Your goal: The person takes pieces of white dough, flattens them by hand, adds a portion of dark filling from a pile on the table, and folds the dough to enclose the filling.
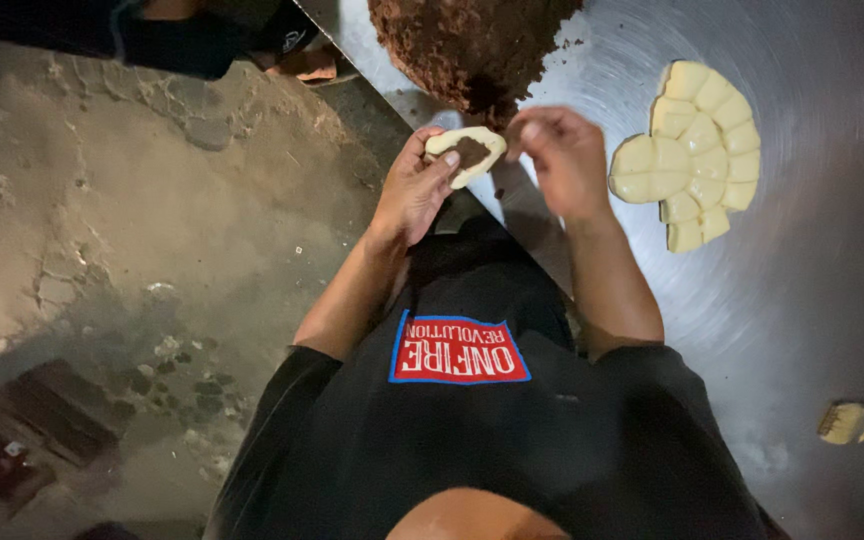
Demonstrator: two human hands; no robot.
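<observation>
The left hand [414,188] cups a flattened round of pale dough [465,152] in its palm, fingers curled under it so the disc forms a shallow bowl; a dab of dark brown filling sits in the middle. It is held in the air at the edge of the steel counter [812,300], just in front of the person's chest. The right hand [564,160] hovers just beside it, fingertips pinched narrow together and apparently holding nothing large, perhaps a crumb of filling. Close behind both hands rises a mound of brown filling [467,45], within easy reach. To the right, cut dough pieces [697,150] lie in a fan-shaped cluster, touching one another. A pastry brush [857,422] rests well apart, near the counter's right edge.
</observation>
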